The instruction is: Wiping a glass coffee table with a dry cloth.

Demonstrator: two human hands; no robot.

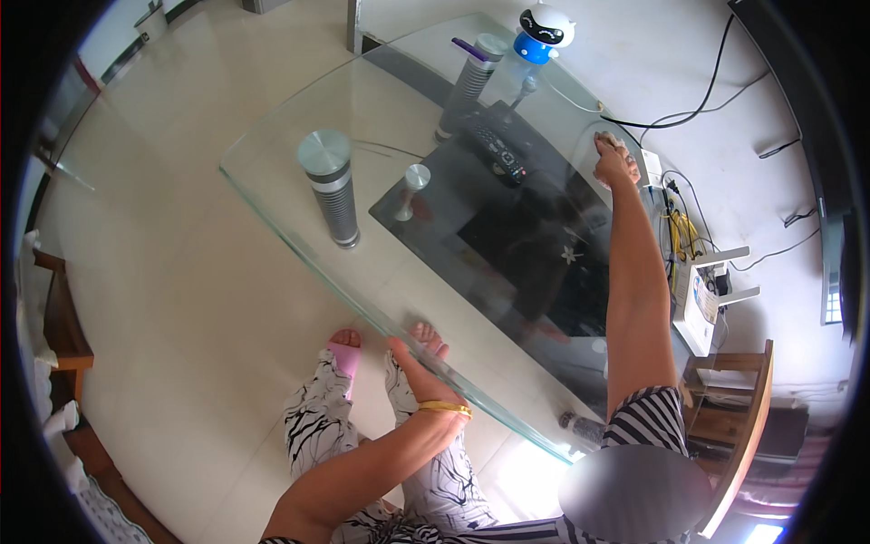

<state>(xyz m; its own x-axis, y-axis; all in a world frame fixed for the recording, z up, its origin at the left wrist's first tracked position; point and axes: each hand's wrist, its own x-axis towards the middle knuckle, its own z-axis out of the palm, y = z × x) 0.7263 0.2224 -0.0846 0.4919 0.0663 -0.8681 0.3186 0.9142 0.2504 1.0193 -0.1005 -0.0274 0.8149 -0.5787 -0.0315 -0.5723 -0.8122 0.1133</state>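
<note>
My right hand (617, 165) presses a bunched, pale cloth (607, 144) onto the far right side of a glass-topped table (272, 153). That arm reaches out straight across the glass. My left hand (423, 377), with a gold bracelet (445, 408) at the wrist, is at the table's near edge. One digit points along the outside of the rim; how the other fingers meet the glass is unclear. A black remote control (499, 153) lies near the middle, over a dark lower shelf (476, 272) seen through the glass.
A white-and-blue toy robot (537, 37) stands at the far corner, near a purple object (470, 49). A white router (697, 306), yellow cable (682, 231) and white box (650, 166) line the wall side. A wooden chair (744, 421) is at right. Ridged metal legs (333, 204) support the glass.
</note>
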